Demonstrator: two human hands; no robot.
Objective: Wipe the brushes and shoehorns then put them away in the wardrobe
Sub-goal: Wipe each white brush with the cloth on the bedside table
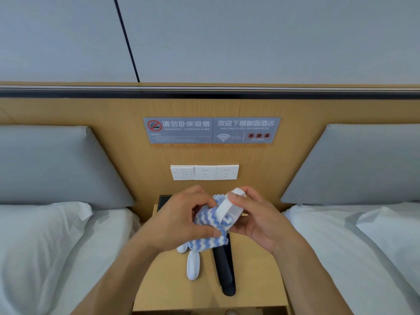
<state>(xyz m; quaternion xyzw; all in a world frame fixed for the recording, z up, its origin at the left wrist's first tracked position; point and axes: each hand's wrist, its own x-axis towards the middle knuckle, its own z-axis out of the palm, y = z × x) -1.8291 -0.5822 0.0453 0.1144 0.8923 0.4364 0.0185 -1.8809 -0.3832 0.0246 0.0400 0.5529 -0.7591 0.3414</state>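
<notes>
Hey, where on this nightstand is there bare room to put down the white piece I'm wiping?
Bare wood shows on the nightstand right of the black shoehorn, out to the right bed, and on a narrower strip left of the white brush. The middle is crowded: brush and shoehorn lie close, under your hands and the striped cloth.

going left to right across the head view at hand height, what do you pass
Left bed's white pillow → left hand gripping the striped blue and white cloth → white shoehorn → right hand holding it → right bed's white pillow.
</notes>
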